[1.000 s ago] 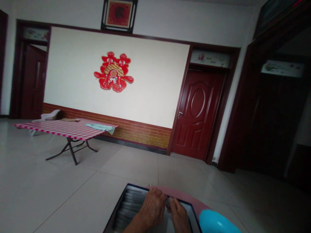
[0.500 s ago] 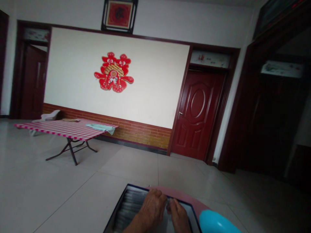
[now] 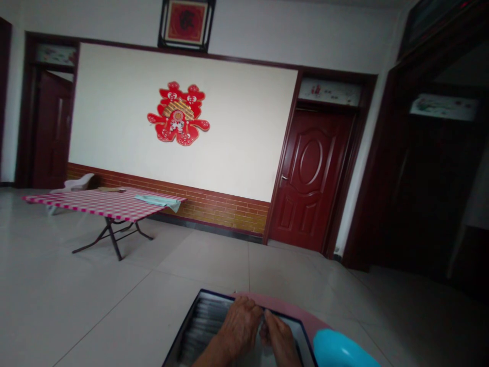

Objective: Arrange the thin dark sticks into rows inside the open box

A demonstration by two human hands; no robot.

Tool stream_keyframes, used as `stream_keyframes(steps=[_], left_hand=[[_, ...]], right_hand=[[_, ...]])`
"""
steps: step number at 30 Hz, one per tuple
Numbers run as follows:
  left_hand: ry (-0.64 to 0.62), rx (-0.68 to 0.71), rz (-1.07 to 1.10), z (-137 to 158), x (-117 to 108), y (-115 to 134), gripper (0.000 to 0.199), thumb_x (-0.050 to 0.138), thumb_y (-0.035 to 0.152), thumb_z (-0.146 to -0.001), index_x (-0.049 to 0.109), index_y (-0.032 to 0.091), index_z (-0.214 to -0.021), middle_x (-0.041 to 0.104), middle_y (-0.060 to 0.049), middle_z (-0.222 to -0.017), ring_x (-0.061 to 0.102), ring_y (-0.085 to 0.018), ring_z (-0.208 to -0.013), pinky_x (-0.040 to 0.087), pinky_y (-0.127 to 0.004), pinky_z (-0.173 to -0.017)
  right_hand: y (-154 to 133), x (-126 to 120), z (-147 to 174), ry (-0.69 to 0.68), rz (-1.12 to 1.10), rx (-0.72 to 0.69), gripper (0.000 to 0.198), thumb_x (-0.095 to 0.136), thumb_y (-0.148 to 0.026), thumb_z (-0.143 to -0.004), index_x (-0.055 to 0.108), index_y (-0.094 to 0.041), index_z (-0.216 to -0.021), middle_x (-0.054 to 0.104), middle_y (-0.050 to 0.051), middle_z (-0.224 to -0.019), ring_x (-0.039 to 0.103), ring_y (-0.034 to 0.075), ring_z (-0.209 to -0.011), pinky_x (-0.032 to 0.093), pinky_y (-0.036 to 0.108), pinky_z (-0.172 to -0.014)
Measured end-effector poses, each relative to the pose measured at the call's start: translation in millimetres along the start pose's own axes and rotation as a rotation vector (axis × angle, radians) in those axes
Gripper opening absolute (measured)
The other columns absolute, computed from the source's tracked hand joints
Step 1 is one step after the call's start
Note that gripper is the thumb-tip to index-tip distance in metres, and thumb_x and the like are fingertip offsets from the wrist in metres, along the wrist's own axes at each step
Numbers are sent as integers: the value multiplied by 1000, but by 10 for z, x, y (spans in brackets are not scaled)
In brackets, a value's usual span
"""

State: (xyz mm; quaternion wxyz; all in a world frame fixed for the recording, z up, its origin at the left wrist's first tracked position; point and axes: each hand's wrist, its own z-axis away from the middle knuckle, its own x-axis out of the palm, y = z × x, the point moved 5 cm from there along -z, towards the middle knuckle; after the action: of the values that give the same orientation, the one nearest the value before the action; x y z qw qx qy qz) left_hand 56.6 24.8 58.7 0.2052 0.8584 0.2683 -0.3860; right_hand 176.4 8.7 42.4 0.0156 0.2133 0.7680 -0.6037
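Observation:
At the bottom of the head view, both hands are over a shallow dark-rimmed box [image 3: 190, 311]. Its left part holds a row of dark, slim pieces in what looks like clear wrapping [image 3: 206, 321]. My left hand [image 3: 240, 323] has its fingers curled and pressed together. Close beside it, my right hand [image 3: 278, 334] pinches with thumb and forefinger. Between the fingertips is a small, clear or greyish bit, too small and blurred to name. The lower edge of the picture cuts off the near part of the box.
Under the box is a pink round tabletop [image 3: 282, 305]. A bright blue rounded object [image 3: 340, 349] stands right of the box. Farther off are a folding table with a checked cloth [image 3: 103, 203], a light blue cloth [image 3: 158, 200] and a red door [image 3: 309, 173].
My right hand has shifted slightly, its fingertips now a little higher and nearer the left hand. The left hand and the box stay almost in place.

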Motion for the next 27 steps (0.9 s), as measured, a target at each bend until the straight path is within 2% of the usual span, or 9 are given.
stream_keyframes(steps=[3, 6, 8, 10, 14, 18, 21, 23, 27], left_hand=[[61, 24, 7, -38, -129, 55, 14, 49, 17, -86, 63, 20, -88, 63, -6, -86, 57, -21, -85, 41, -38, -83], [258, 36, 31, -33, -251, 51, 23, 46, 19, -90, 60, 20, -108, 61, -10, -105, 55, -23, -96, 44, -39, -84], [353, -32, 62, -2, -248, -37, 18, 44, 23, -92, 61, 19, -99, 62, -8, -95, 57, -22, -90, 47, -36, -79], [340, -124, 99, 23, -173, -154, 21, 43, 28, -94, 61, 20, -87, 62, -6, -82, 59, -21, -80, 49, -34, -74], [280, -298, 277, 50, -83, -335, 29, 40, 39, -93, 62, 20, -98, 66, -5, -80, 65, -22, -77, 50, -33, -72], [255, -429, 580, 22, -77, -396, 40, 43, 54, -88, 62, 21, -101, 68, -1, -77, 66, -20, -72, 51, -31, -69], [228, -534, 868, -1, 18, -430, 53, 49, 65, -78, 62, 18, -98, 64, 1, -65, 62, -18, -59, 49, -28, -55], [193, -610, 996, 7, 120, -460, 64, 53, 67, -73, 59, 14, -109, 61, 3, -59, 56, -16, -47, 44, -26, -44], [177, -576, 887, 31, 198, -515, 65, 49, 59, -77, 53, 12, -123, 66, 1, -66, 57, -16, -47, 45, -27, -44]], right_hand=[[62, 8, -41, -19, -87, 44, 58, 45, -77, -68, 53, -22, -51, 55, 1, -51, 50, 18, -51, 39, 31, -51], [178, -7, -92, 67, -239, 162, 57, 51, -78, -63, 53, -22, -53, 56, 1, -52, 52, 17, -50, 40, 30, -50], [266, 13, -107, 119, -377, 252, 58, 54, -79, -60, 54, -21, -57, 58, 1, -54, 53, 16, -49, 41, 28, -50], [322, 70, -105, 116, -500, 294, 60, 56, -80, -59, 55, -19, -63, 60, 1, -57, 55, 14, -50, 41, 27, -51], [350, 293, -35, -134, -610, 315, 62, 60, -78, -60, 57, -17, -73, 61, 0, -63, 56, 11, -50, 39, 23, -50], [354, 477, 74, -350, -573, 346, 66, 56, -79, -64, 59, -14, -79, 61, 1, -65, 56, 11, -49, 37, 23, -47], [337, 573, 132, -481, -500, 364, 69, 51, -78, -67, 62, -11, -82, 61, 3, -66, 55, 10, -47, 35, 21, -43], [302, 609, 165, -554, -460, 359, 65, 50, -74, -70, 63, -11, -81, 62, 5, -67, 55, 10, -47, 36, 21, -42], [196, 610, 220, -643, -357, 288, 42, 51, -53, -74, 62, -14, -68, 61, 2, -58, 52, 9, -44, 38, 20, -42]])
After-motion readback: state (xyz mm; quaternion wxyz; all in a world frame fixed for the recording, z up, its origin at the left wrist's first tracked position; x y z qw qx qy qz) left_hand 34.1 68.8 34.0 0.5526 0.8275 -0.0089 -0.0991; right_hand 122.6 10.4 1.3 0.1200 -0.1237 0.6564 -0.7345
